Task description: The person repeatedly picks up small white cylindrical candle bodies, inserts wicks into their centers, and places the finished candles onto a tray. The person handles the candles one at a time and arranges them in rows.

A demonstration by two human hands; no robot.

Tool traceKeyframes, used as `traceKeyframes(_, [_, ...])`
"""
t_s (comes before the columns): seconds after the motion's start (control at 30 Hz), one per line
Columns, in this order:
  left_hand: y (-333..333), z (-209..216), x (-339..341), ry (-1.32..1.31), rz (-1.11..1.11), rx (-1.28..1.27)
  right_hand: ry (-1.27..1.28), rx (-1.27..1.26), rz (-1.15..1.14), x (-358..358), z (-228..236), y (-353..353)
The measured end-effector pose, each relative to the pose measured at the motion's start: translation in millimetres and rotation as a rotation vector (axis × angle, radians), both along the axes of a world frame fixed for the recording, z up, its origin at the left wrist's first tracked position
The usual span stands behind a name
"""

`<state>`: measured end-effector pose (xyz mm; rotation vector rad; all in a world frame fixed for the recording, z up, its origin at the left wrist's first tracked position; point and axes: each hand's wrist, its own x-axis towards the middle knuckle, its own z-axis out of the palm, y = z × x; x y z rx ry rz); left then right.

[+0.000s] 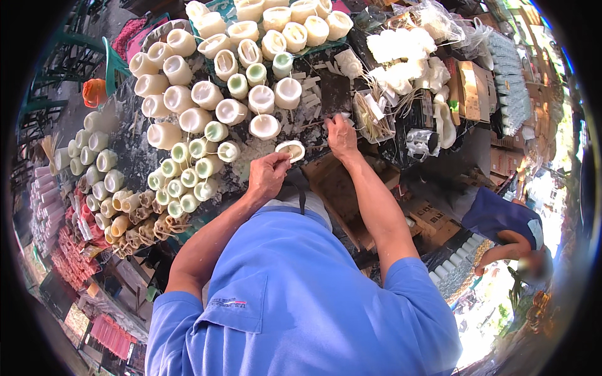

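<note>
Pinched in the fingers of my left hand (268, 175) is a cream wax candle cup (296, 148), tilted so that its hollow opening faces me. My right hand (342, 138) is closed at the table's near edge, its fingertips beside small white pieces. What those fingers hold, if anything, is too small to make out. Just beyond my left hand, many hollow wax cups (264, 126) stand on the dark table, some cream and some pale green inside. White wax strips and crumbs (311, 94) lie past my right hand.
A bundle of wicks (374, 119) and white wax lumps (401, 50) lie to the right. An open cardboard box (342, 194) sits below my hands. Brownish cups (141, 229) stand at the left, pink candles (113, 335) farther off. Another person (498, 216) bends at the far right.
</note>
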<state>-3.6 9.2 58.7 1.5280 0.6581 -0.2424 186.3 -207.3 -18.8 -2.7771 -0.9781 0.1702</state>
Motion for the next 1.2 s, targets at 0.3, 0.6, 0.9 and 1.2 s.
traceKeyframes(0.3, [-9.5, -0.6, -15.9, -0.153, -0.056, 0.126, -0.119, 0.048, 0.110, -1.3, 16.0, 8.2])
traceKeyframes(0.6, [-12.1, -1.3, -17.5, -0.223, -0.095, 0.213, 0.147, 0.323, 0.351, -60.3, 92.8, 55.3])
traceKeyframes(0.9, [-2.2, 1.2, -24.2, -0.209, -0.012, 0.253, 0.154, 0.339, -0.030, -49.0, 60.7, 14.9])
traceKeyframes(1.2, [11.9, -23.8, -12.4, -0.032, -0.268, 0.411, -0.136, 0.068, 0.115, 26.0, 7.7, 58.7])
